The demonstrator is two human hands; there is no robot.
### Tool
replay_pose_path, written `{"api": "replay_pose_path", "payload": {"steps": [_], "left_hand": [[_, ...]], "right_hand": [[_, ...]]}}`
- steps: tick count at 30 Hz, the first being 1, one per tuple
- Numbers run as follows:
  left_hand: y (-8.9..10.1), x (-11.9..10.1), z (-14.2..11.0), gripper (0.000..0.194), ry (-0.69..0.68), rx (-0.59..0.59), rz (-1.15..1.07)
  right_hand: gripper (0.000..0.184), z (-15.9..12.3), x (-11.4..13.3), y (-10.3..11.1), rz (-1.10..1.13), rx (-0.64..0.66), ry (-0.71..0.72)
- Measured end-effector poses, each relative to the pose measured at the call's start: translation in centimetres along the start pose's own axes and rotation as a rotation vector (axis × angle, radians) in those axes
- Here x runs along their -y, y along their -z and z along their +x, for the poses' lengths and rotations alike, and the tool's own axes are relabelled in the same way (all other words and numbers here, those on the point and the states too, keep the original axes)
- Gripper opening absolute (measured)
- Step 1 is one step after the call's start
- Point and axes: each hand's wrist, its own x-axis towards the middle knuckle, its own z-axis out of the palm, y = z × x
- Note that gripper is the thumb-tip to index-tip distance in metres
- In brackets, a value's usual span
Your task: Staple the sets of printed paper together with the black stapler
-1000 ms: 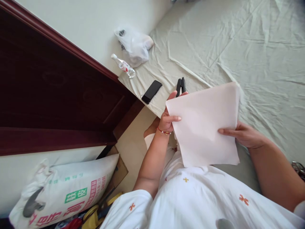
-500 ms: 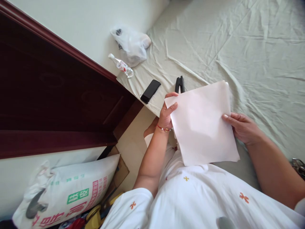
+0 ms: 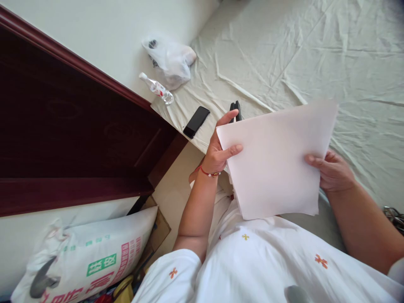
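Left hand: grasps the paper at its left edge, thumb on top, index finger stretched past the corner.
Right hand: pinches the opposite edge, thumb uppermost.
Paper: spans between both hands, lower edge by the shirt; probably light, floppy, easily creased, its sheets apt to slip; best held by opposite edges.
Black stapler-like object: just beyond the paper, near the left index finger.
Phone: farther left, on the cloth.

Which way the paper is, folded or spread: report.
Spread: the white paper shows a broad face, no visible fold, between left hand and right hand.
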Motion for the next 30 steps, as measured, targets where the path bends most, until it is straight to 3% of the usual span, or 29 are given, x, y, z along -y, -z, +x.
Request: {"api": "replay_pose_path", "payload": {"steps": [4,6,10,16,19,24,30], "left_hand": [[0.9,0.3,0.2,0.054,0.077,0.058,0.065],[1.6,0.7,0.3,0.047,0.081,0.046,0.102],[2.4,0.5,0.3,0.053,0.087,0.029,0.132],[3.1,0.0,0.7,0.081,0.097,-0.032,0.038],[3.9,1.0,0.4,0.080,0.033,-0.116,-0.039],[4.8,3.6,-1.8,0.068,0.181,-0.202,-0.053],[4.9,4.8,-3.8,0.056,0.176,-0.345,-0.153]], "right_hand": [[0.039,-0.5,1.1,-0.4,-0.048,0.104,-0.026],[0.039,-0.4,1.9,-0.7,-0.071,0.165,-0.071],[0.046,0.0,3.6,-2.0,-0.044,0.194,-0.068],[0.043,0.8,5.7,-4.7,-0.075,0.288,-0.022],[0.042,1.5,6.0,-5.3,-0.100,0.283,0.002],[0.037,2.4,5.1,-5.3,-0.099,0.351,0.007],[0.043,1.8,4.6,-6.2,-0.011,0.384,0.079]]}}
